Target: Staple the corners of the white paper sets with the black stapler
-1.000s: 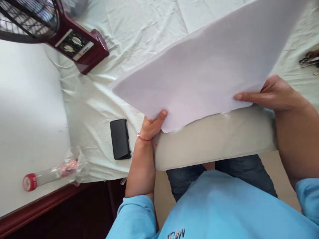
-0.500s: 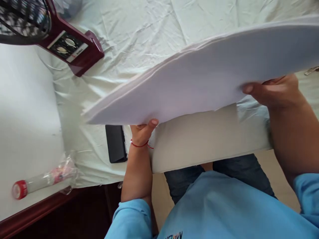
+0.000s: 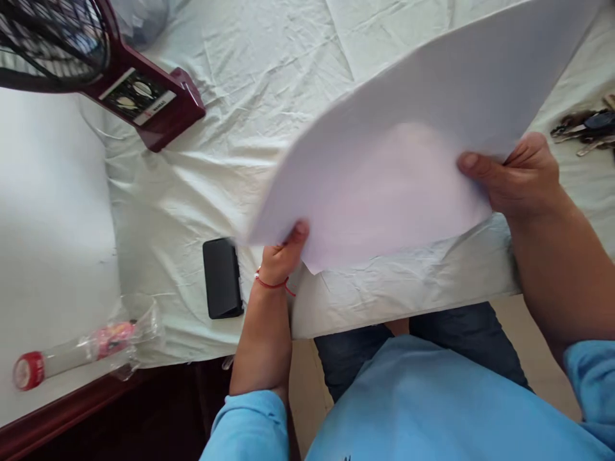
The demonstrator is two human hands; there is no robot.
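Observation:
A large white sheet of paper [image 3: 384, 173] is held up, bowed, above the cloth-covered table [image 3: 269, 109]. Whether it is one sheet or several I cannot tell. My left hand [image 3: 284, 253], with a red string bracelet at the wrist, pinches its lower left edge, thumb on top. At the right edge my right hand [image 3: 516, 173] grips it, also thumb on top; the fingers beneath are hidden by the paper. A black phone-like case [image 3: 223, 278] lies on the cloth just left of my left wrist.
A dark red fan [image 3: 163, 109] stands at the upper left, with a clear plastic bag [image 3: 141, 19] behind it. A bunch of keys [image 3: 589, 128] lies at the far right. Near the lower left is a red-capped clear tube [image 3: 72, 360]. The table's front edge is close to my body.
The paper has swung and curled: its left end has come in to the right and its lower edge has dropped nearer me. Both hands keep their hold. The keys show more fully now.

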